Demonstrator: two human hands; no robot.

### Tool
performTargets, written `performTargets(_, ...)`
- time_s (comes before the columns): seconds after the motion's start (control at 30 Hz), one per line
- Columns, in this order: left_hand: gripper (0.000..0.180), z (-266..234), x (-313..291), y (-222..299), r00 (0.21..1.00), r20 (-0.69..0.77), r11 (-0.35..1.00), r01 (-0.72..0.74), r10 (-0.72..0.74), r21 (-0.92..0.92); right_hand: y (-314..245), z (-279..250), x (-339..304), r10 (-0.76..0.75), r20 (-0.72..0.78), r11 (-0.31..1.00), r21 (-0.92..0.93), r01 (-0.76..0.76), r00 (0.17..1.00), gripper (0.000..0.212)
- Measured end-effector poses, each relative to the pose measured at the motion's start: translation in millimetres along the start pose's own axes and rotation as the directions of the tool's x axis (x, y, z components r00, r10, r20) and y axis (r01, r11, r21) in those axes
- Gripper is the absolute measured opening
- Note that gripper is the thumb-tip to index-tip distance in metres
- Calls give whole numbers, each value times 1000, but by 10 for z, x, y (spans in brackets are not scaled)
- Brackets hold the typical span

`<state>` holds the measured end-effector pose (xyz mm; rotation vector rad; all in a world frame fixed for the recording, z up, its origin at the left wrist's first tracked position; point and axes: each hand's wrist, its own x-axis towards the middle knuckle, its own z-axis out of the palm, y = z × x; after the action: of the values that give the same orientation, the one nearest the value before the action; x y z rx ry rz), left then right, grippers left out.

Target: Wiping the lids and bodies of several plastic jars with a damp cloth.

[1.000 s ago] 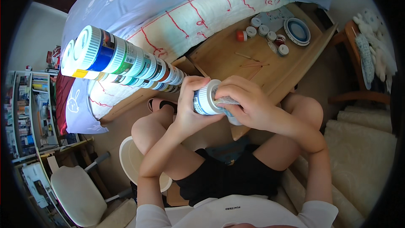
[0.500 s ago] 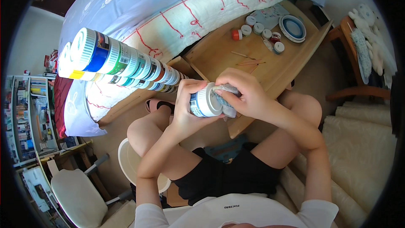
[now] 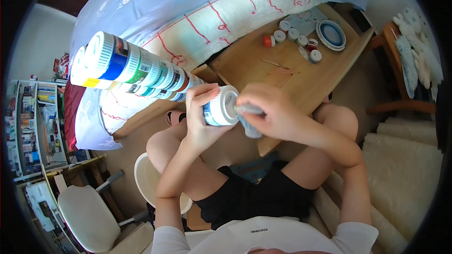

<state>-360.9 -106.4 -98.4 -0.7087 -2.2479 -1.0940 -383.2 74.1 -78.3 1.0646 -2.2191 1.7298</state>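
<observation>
In front of my knees, my left hand (image 3: 198, 118) is wrapped round a white plastic jar (image 3: 217, 111) with a blue-and-white label, tilted so its lid points right. My right hand (image 3: 278, 113), smeared by motion, is closed on a crumpled grey cloth (image 3: 252, 128) right beside the lid. Part of the cloth hangs below the fingers. I cannot tell whether it touches the lid. Beyond my left hand rise tall stacks of similar white-lidded jars (image 3: 141, 66) with labels of several colours.
A pulled-out wooden drawer (image 3: 245, 73) holds several small paint pots (image 3: 293, 34), thin brushes (image 3: 284, 71) and a round blue-and-white basin (image 3: 331, 35). Behind it is a bed with a blue cover (image 3: 155, 0). A white bin (image 3: 146, 178) and a white chair (image 3: 88, 216) stand at left.
Both hands differ slightly: the left has shifted a little left with the jar, and the right has drawn the cloth back from the lid. The whole view has tilted slightly.
</observation>
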Motion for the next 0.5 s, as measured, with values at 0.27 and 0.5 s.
performTargets(0.27, 76, -15, -42, 105, 998, -29, 989, 53, -58, -140, -11, 36, 100, -2, -55, 1000, 29, 3, 999, 18)
performTargets(0.5, 72, 10, -1, 79, 997, -75, 996, 23, -30, -91, -145, 59, 76, 26, 34, 991, 131, -31, 999, 16)
